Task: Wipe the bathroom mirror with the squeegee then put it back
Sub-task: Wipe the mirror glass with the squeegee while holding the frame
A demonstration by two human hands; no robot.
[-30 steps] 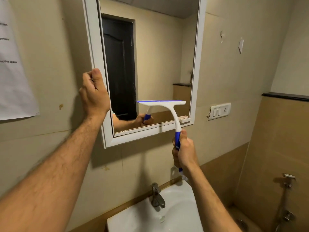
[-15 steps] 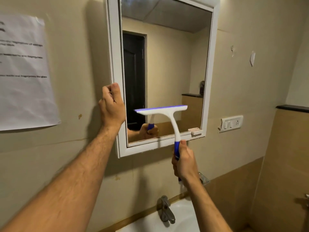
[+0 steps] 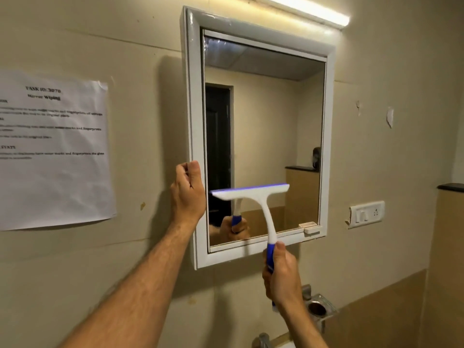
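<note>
White squeegee [image 3: 261, 197] with blue handle and blade edge; white-framed mirror [image 3: 193, 96]; wall [image 3: 376, 159] perhaps beige.

The beige wall [image 3: 389, 59] carries everything. The white-framed mirror [image 3: 263, 136] hangs at the centre of the frame, with a lit tube light [image 3: 308, 8] above it at the top. A printed sheet [image 3: 52, 149] is stuck at the left. A white switch plate [image 3: 367, 214] sits at the right, and a metal holder [image 3: 319, 306] is fixed at the lower right.
</note>
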